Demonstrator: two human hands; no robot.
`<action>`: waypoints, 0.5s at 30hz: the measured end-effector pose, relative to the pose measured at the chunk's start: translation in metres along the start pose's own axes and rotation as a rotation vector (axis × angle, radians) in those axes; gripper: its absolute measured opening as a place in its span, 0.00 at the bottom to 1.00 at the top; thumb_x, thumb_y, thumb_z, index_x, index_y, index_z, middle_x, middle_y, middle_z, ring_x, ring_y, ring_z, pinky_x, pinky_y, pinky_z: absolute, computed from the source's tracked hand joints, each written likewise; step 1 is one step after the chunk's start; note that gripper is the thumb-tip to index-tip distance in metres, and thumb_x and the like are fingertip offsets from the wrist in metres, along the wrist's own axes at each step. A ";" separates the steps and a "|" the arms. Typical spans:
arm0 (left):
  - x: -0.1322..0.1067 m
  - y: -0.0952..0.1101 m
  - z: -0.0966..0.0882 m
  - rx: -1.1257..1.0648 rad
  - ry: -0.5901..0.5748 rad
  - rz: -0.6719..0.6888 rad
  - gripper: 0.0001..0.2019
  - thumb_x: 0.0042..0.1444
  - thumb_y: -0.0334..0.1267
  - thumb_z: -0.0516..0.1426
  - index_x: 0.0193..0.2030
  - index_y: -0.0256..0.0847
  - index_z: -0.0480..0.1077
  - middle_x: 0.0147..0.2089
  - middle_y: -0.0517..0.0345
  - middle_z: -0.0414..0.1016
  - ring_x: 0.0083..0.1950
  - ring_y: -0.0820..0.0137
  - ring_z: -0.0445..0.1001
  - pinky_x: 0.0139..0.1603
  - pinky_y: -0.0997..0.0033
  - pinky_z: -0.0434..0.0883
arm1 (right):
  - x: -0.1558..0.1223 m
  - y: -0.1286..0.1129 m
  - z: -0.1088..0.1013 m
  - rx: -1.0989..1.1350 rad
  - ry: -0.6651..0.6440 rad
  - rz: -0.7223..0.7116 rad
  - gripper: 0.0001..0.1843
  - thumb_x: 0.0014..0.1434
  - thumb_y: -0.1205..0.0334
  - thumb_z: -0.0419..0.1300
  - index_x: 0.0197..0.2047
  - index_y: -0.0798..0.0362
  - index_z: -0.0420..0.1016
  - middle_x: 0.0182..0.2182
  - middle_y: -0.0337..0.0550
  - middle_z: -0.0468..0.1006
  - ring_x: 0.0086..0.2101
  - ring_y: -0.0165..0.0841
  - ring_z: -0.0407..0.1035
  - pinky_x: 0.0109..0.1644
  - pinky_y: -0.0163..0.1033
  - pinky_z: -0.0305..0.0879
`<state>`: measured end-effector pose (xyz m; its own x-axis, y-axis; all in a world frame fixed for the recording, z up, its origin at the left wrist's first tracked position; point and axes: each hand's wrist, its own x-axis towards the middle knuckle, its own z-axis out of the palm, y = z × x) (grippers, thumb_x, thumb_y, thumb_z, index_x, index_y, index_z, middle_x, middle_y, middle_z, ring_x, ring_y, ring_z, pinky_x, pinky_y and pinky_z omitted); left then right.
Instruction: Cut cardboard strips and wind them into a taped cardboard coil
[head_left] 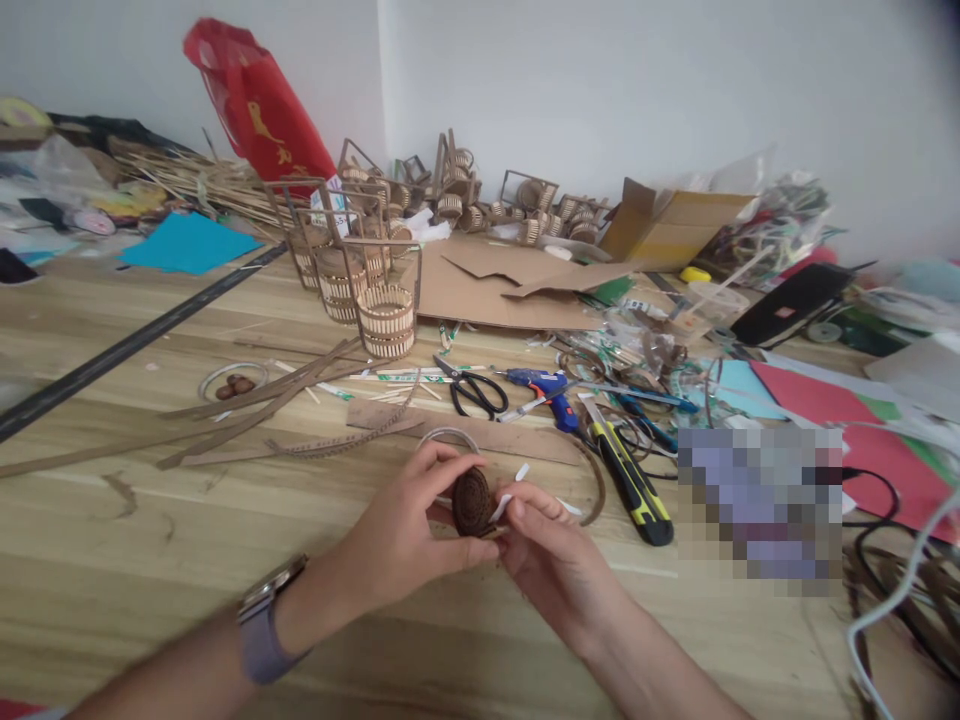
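My left hand is closed around a small dark brown coiled disc, made of rolled corrugated strip, held just above the wooden floor. My right hand pinches the disc's right edge, with a thin white strip between its fingertips. A watch sits on my left wrist. A metal ring lies just behind the hands.
Black scissors, a blue glue gun and a yellow-black utility knife lie behind the hands. Long cardboard strips spread to the left. Small woven lantern frames, flat cardboard, coloured paper and cables crowd the back and right.
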<state>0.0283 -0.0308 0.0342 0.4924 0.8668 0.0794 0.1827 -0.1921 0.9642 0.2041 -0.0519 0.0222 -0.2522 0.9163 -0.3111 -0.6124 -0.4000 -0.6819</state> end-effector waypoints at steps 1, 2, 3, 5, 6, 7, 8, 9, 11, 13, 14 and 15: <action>0.000 0.000 0.000 0.000 0.001 0.002 0.28 0.51 0.43 0.67 0.59 0.45 0.67 0.55 0.50 0.62 0.52 0.61 0.71 0.50 0.60 0.78 | 0.000 0.000 0.000 -0.003 0.002 -0.006 0.13 0.37 0.56 0.80 0.27 0.46 0.84 0.27 0.35 0.83 0.30 0.29 0.73 0.33 0.33 0.62; 0.000 0.000 0.000 -0.001 0.002 0.005 0.28 0.51 0.42 0.67 0.59 0.45 0.67 0.55 0.50 0.63 0.52 0.61 0.71 0.50 0.60 0.78 | 0.000 0.001 0.000 -0.006 0.006 -0.013 0.13 0.37 0.56 0.80 0.27 0.47 0.85 0.26 0.35 0.83 0.30 0.29 0.73 0.33 0.33 0.63; 0.000 -0.001 0.000 -0.005 0.002 0.008 0.28 0.51 0.42 0.67 0.59 0.44 0.67 0.55 0.50 0.63 0.52 0.61 0.71 0.49 0.61 0.78 | 0.000 0.001 0.000 -0.010 0.009 -0.021 0.13 0.37 0.56 0.80 0.27 0.46 0.85 0.26 0.35 0.83 0.30 0.29 0.73 0.33 0.33 0.63; 0.000 -0.001 0.000 -0.018 -0.002 0.008 0.28 0.51 0.42 0.67 0.59 0.44 0.67 0.55 0.50 0.63 0.52 0.61 0.71 0.49 0.61 0.78 | 0.000 0.001 0.000 -0.020 0.012 -0.031 0.13 0.37 0.56 0.80 0.28 0.46 0.85 0.26 0.35 0.83 0.30 0.29 0.73 0.34 0.34 0.63; -0.001 -0.001 0.000 -0.024 -0.005 0.005 0.28 0.51 0.42 0.67 0.59 0.44 0.67 0.54 0.50 0.63 0.52 0.61 0.71 0.49 0.61 0.78 | 0.000 0.001 0.001 -0.026 0.009 -0.036 0.13 0.38 0.55 0.80 0.28 0.46 0.85 0.27 0.36 0.83 0.30 0.30 0.73 0.34 0.34 0.63; -0.001 -0.001 0.001 -0.029 -0.006 0.001 0.28 0.51 0.42 0.67 0.59 0.44 0.67 0.54 0.50 0.63 0.52 0.61 0.71 0.49 0.61 0.78 | 0.000 0.001 0.001 -0.032 0.006 -0.042 0.12 0.38 0.56 0.79 0.28 0.46 0.85 0.27 0.36 0.83 0.30 0.31 0.73 0.34 0.35 0.64; -0.001 -0.001 0.001 -0.034 -0.009 -0.001 0.28 0.51 0.42 0.67 0.59 0.44 0.67 0.54 0.51 0.62 0.52 0.61 0.71 0.49 0.61 0.78 | 0.000 0.001 0.001 -0.038 0.003 -0.049 0.12 0.38 0.56 0.79 0.28 0.46 0.85 0.27 0.36 0.83 0.30 0.31 0.73 0.34 0.35 0.64; -0.001 0.000 0.001 -0.038 -0.012 -0.003 0.28 0.51 0.42 0.67 0.59 0.44 0.67 0.54 0.51 0.62 0.52 0.62 0.71 0.49 0.61 0.78 | 0.000 0.001 0.001 -0.044 0.003 -0.057 0.12 0.39 0.56 0.79 0.27 0.46 0.85 0.27 0.37 0.83 0.30 0.32 0.73 0.34 0.35 0.64; -0.001 0.000 0.001 -0.049 -0.017 -0.002 0.27 0.52 0.42 0.67 0.58 0.45 0.67 0.54 0.52 0.62 0.51 0.62 0.72 0.48 0.61 0.78 | 0.000 0.001 0.000 -0.060 0.016 -0.077 0.12 0.39 0.55 0.79 0.27 0.46 0.85 0.27 0.37 0.83 0.30 0.32 0.73 0.35 0.36 0.64; -0.001 0.000 0.002 -0.063 -0.024 0.003 0.26 0.52 0.42 0.67 0.58 0.45 0.68 0.53 0.52 0.62 0.49 0.63 0.72 0.47 0.62 0.78 | 0.000 0.001 0.000 -0.083 0.037 -0.102 0.12 0.38 0.55 0.79 0.27 0.45 0.85 0.27 0.37 0.82 0.29 0.31 0.71 0.35 0.36 0.65; -0.001 -0.001 0.002 -0.069 -0.028 0.007 0.26 0.52 0.42 0.67 0.57 0.44 0.68 0.53 0.53 0.62 0.49 0.64 0.73 0.47 0.63 0.78 | 0.000 0.002 0.000 -0.096 0.045 -0.118 0.12 0.38 0.55 0.79 0.27 0.45 0.85 0.26 0.37 0.81 0.29 0.31 0.70 0.35 0.36 0.65; -0.001 -0.001 0.002 -0.075 -0.029 0.010 0.26 0.52 0.42 0.67 0.57 0.44 0.68 0.53 0.53 0.63 0.49 0.64 0.73 0.47 0.63 0.78 | 0.000 0.002 0.000 -0.108 0.050 -0.136 0.12 0.38 0.54 0.79 0.27 0.44 0.85 0.26 0.37 0.80 0.28 0.30 0.69 0.34 0.36 0.65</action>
<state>0.0296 -0.0328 0.0326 0.5189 0.8508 0.0828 0.1140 -0.1649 0.9797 0.2031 -0.0528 0.0206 -0.1336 0.9610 -0.2422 -0.5536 -0.2750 -0.7861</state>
